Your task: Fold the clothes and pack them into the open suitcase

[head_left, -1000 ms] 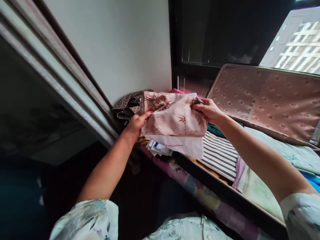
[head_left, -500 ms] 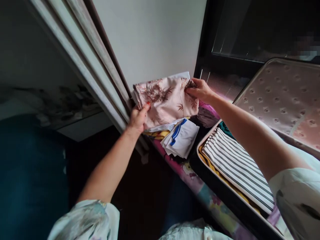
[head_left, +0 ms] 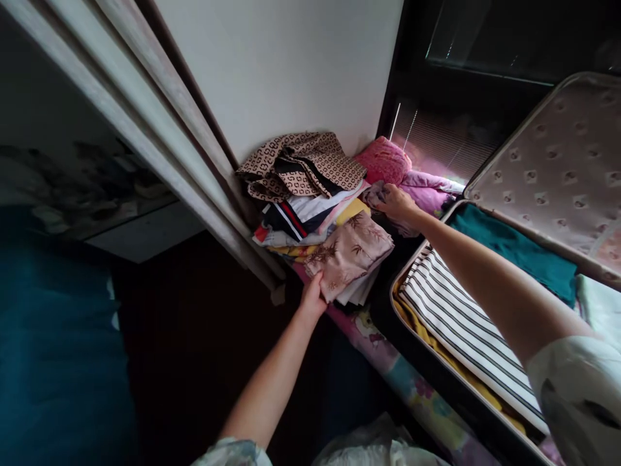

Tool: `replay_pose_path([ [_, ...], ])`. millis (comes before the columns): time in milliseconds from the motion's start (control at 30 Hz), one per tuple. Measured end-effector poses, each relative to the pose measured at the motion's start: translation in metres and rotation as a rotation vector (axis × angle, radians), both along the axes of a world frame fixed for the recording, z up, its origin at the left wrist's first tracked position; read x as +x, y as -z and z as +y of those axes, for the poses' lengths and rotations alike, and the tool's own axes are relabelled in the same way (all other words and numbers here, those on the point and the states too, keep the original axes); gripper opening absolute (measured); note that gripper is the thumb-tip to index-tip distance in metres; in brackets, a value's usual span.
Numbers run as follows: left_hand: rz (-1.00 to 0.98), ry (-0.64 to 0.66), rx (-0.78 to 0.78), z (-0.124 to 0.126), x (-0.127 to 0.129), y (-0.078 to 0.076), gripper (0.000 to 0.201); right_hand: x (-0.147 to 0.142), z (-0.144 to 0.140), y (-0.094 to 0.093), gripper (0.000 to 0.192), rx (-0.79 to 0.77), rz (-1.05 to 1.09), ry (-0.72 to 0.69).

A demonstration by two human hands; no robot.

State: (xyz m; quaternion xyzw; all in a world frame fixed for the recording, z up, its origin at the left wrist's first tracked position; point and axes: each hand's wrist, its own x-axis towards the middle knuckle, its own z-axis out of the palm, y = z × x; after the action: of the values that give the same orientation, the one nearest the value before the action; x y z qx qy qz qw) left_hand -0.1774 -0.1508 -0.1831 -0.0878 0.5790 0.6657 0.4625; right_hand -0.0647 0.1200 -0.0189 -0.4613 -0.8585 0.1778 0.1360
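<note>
At frame centre the folded pink cloth (head_left: 350,254) is gripped at its near edge by the left hand (head_left: 313,299); the right hand (head_left: 396,203) rests loosely on rumpled fabric (head_left: 383,192). Overhanging the bed edge (head_left: 373,336), the cloth could be tipped off.

Two hands are visible, the left hand (head_left: 313,299) and the right hand (head_left: 396,202). There is one open suitcase (head_left: 490,401), one striped cloth (head_left: 466,323) inside it, one folded floral cloth (head_left: 350,252), one pink cushion (head_left: 383,160), and one brown patterned garment (head_left: 301,162).
</note>
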Motion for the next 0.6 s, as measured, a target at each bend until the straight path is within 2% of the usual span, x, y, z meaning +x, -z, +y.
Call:
replay_pose_path([
  [67,0.27,0.003,-0.098,-0.02,-0.007,-0.002,0.039,0.026,-0.01,-0.006,0.071,0.022,0.045,-0.025],
  [167,0.958,0.081,-0.263,-0.041,-0.015,-0.018,0.06,0.081,-0.036,-0.018,0.067,0.041,0.135,-0.038],
  [233,1.392,0.254,-0.283,-0.032,-0.017,-0.035,0.068,0.125,-0.059,-0.026,0.065,0.032,0.203,-0.034],
  [300,1.65,0.514,-0.251,-0.001,-0.014,-0.05,0.073,0.174,-0.083,-0.031,0.062,0.012,0.271,-0.013],
  [367,1.735,0.785,-0.21,0.045,-0.006,-0.057,0.079,0.228,-0.108,-0.033,0.057,-0.01,0.32,0.043],
  [433,1.689,0.993,-0.203,0.092,0.005,-0.053,0.08,0.285,-0.133,-0.033,0.049,-0.044,0.353,0.153],
  [500,1.599,1.095,-0.234,0.127,0.016,-0.042,0.078,0.341,-0.162,-0.031,0.041,-0.097,0.379,0.294],
  [600,1.556,1.101,-0.279,0.152,0.023,-0.022,0.075,0.414,-0.214,-0.029,0.035,-0.161,0.408,0.497],
])
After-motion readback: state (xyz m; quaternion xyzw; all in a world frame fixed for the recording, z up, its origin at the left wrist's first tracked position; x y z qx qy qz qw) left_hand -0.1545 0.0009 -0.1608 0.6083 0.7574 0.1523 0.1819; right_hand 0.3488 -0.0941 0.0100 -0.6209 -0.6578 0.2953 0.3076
